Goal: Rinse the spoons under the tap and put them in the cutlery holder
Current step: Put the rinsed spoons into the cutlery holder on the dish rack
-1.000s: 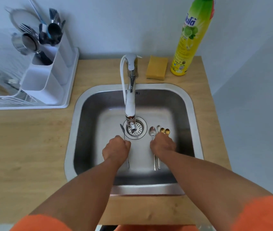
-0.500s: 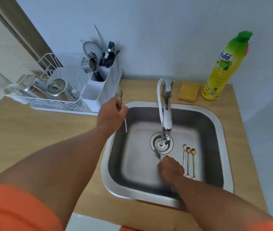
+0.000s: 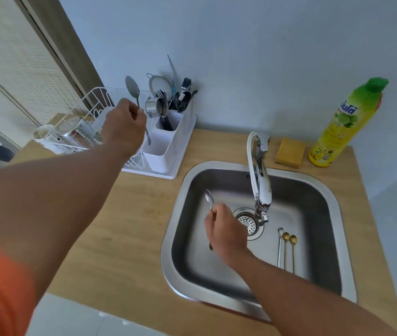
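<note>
My left hand [image 3: 122, 124] grips a steel spoon [image 3: 133, 89] upright, bowl up, with its handle tip hanging over the front compartment of the white cutlery holder [image 3: 166, 151]. Inside the steel sink [image 3: 313, 204], my right hand [image 3: 225, 229] holds a smaller spoon [image 3: 209, 198], bowl up, left of the tap [image 3: 261, 180]. No water runs from the tap. Three spoons [image 3: 286, 248] lie side by side on the sink floor to the right of the drain [image 3: 248, 221]: one silver, two gold.
The holder's back compartments carry forks, dark utensils and a metal cup. A white dish rack [image 3: 83, 134] with metal ware stands to its left. A yellow sponge [image 3: 290, 152] and a dish soap bottle [image 3: 345, 124] stand behind the sink on the wooden counter [image 3: 132, 226].
My left hand moved up and left from the sink rim to the cutlery holder with its spoon. My right hand lifted a spoon off the sink floor and shifted left.
</note>
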The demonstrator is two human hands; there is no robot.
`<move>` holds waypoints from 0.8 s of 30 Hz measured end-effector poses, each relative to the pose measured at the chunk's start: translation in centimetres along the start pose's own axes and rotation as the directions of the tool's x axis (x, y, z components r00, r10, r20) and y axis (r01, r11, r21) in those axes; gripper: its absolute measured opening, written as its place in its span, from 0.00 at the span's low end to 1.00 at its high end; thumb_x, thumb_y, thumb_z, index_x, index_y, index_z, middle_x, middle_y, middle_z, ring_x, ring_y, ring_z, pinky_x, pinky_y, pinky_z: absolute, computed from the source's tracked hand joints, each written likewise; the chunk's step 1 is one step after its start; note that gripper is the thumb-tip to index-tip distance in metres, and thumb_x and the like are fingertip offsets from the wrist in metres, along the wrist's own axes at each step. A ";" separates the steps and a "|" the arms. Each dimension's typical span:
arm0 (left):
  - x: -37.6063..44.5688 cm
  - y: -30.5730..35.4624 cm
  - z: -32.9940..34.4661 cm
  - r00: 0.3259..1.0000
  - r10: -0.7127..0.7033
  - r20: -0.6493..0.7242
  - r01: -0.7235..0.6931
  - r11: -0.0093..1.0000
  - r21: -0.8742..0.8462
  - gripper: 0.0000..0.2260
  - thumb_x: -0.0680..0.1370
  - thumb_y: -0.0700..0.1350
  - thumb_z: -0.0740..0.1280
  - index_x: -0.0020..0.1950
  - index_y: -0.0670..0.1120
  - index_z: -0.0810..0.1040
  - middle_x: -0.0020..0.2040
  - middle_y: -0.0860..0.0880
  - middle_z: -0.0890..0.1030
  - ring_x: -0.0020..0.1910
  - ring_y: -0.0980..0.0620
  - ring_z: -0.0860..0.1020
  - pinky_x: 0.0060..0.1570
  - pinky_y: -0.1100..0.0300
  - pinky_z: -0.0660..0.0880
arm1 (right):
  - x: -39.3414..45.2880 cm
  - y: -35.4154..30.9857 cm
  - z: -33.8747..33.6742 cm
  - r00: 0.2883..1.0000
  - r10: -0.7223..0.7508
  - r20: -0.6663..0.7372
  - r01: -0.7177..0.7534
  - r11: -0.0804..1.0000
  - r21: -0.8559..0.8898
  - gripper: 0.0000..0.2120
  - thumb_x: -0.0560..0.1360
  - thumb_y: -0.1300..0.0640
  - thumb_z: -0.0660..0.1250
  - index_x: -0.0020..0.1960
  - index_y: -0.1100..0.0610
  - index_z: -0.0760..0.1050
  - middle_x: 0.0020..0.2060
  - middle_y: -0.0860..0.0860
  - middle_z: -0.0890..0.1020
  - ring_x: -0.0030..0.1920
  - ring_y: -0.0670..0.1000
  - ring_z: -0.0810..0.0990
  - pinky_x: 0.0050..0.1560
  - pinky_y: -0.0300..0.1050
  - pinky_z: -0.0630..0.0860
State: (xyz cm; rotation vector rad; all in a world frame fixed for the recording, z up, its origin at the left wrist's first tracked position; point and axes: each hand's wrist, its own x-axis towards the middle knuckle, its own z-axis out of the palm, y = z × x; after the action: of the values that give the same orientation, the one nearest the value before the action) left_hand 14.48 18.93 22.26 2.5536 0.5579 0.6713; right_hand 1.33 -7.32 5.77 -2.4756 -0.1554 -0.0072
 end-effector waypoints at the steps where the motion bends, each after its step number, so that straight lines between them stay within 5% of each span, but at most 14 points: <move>1: -0.6 -0.5 0.6 1.000 -0.026 0.015 0.026 1.000 0.007 0.10 0.81 0.53 0.63 0.54 0.48 0.78 0.46 0.50 0.80 0.43 0.46 0.75 0.43 0.53 0.68 | 1.0 -1.5 -0.7 0.997 -0.036 -0.068 0.039 0.998 0.045 0.09 0.84 0.49 0.60 0.52 0.55 0.73 0.45 0.51 0.80 0.43 0.61 0.82 0.37 0.51 0.69; 6: -3.7 -2.0 3.2 0.996 -0.070 0.055 0.072 0.997 -0.023 0.10 0.82 0.53 0.64 0.55 0.47 0.78 0.46 0.49 0.80 0.45 0.42 0.77 0.43 0.51 0.71 | 6.5 -7.8 -4.5 0.956 -0.051 -0.289 0.120 0.967 0.224 0.06 0.82 0.50 0.62 0.50 0.52 0.72 0.38 0.44 0.79 0.40 0.56 0.80 0.38 0.47 0.65; 12: -5.6 -3.5 4.7 0.987 -0.092 0.133 0.085 0.995 0.059 0.10 0.82 0.53 0.63 0.53 0.48 0.79 0.53 0.46 0.78 0.46 0.44 0.77 0.42 0.51 0.70 | 12.5 -13.4 -7.7 0.927 -0.039 -0.374 0.180 0.919 0.350 0.07 0.82 0.50 0.63 0.51 0.53 0.74 0.40 0.44 0.80 0.41 0.54 0.81 0.39 0.48 0.75; 18: -7.8 -4.9 5.2 0.980 -0.153 0.124 0.172 0.971 -0.164 0.10 0.81 0.53 0.66 0.56 0.48 0.81 0.52 0.51 0.82 0.49 0.51 0.78 0.46 0.57 0.69 | 17.1 -15.8 -6.9 0.969 -0.032 -0.244 0.126 0.915 0.384 0.07 0.82 0.50 0.63 0.49 0.53 0.73 0.39 0.44 0.79 0.43 0.54 0.80 0.41 0.48 0.75; 24: -10.1 -5.5 5.1 0.971 -0.195 0.142 0.227 0.938 -0.264 0.05 0.80 0.51 0.68 0.52 0.56 0.73 0.41 0.60 0.78 0.43 0.55 0.77 0.37 0.60 0.67 | 17.7 -15.0 -3.5 0.995 0.000 -0.096 0.030 0.950 0.312 0.07 0.81 0.51 0.61 0.45 0.50 0.70 0.36 0.46 0.78 0.40 0.53 0.78 0.38 0.47 0.70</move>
State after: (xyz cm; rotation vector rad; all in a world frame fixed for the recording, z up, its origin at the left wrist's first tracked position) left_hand 7.61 17.09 11.86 2.2148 0.6388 0.4861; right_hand 17.37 4.19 18.53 -2.1511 -0.1240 -0.0994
